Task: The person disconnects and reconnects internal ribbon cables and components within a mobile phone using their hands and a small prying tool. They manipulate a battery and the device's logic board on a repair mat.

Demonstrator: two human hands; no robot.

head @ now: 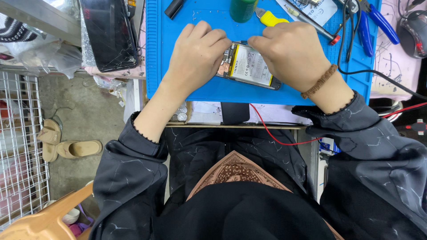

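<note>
An opened phone with its white battery showing lies on the blue work mat. My left hand rests on the phone's left end, fingers curled over it and holding it down. My right hand, with a brown braided bracelet at the wrist, pinches a thin tool whose blue tip touches the phone's top edge. Most of that tool is hidden inside my fingers.
A cracked dark tablet lies left of the mat. At the mat's far edge sit a green bottle, a yellow-handled tool, blue-handled pliers and a screwdriver. A computer mouse is at right. Red wire hangs below the desk. Sandals lie on the floor.
</note>
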